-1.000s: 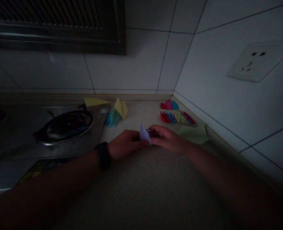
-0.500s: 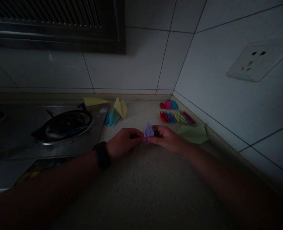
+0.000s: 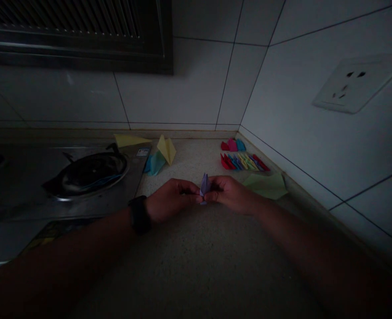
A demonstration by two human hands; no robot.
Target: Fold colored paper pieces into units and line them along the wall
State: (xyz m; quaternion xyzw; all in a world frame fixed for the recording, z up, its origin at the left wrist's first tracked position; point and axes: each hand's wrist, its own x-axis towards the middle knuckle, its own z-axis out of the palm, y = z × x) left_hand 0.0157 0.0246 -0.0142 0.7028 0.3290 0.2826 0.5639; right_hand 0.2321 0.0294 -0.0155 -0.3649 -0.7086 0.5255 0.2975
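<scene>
A small purple folded paper piece (image 3: 204, 185) stands upright between my two hands, its pointed end up. My left hand (image 3: 174, 198) pinches its lower left side between thumb and fingers; a dark watch sits on that wrist. On the other side, my right hand (image 3: 230, 194) grips the paper with thumb in front and fingers behind. The fingers hide part of its lower folds. Just beyond the right hand lies a pale green sheet of paper (image 3: 265, 185) on the counter (image 3: 192, 248).
Behind my hands is a row of colourful folded paper pieces (image 3: 244, 162), with red, pink and blue ones (image 3: 233, 145) farther back. Yellow and teal paper planes (image 3: 166, 149) lie beside the gas stove (image 3: 92, 173). A range hood (image 3: 83, 40) overhangs the left; a tiled wall with a socket (image 3: 355, 84) bounds the right.
The purple paper has turned and looks narrower, its broad face now folded or swung edge-on. Both hands have shifted only slightly and still grip it.
</scene>
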